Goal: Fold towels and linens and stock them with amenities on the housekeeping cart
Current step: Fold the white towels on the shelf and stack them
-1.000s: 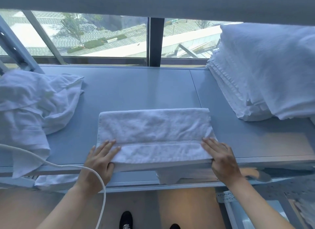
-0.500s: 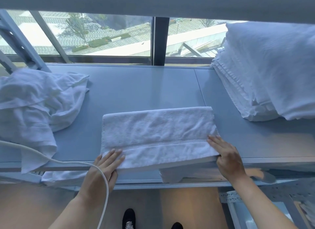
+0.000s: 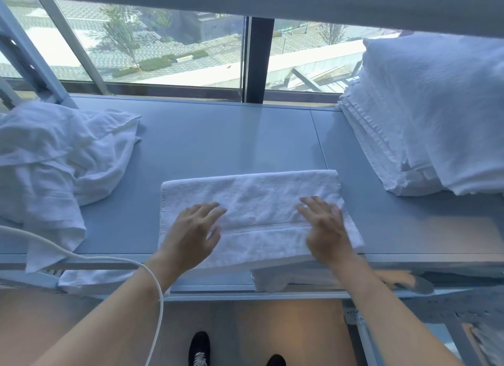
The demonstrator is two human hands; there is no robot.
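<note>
Both our hands lie flat on a folded white towel at the worktop's near edge.

Our left hand and right hand rest palm-down with fingers straight and spread, gripping nothing. We see a rumpled heap of linen toward the grey worktop's left end and a stack of folded towels at its far right corner.

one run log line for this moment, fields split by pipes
step: smoothing fold | left hand: flat on folded towel | right hand: flat on it | unfolded pile: left | folded stack: right
</note>
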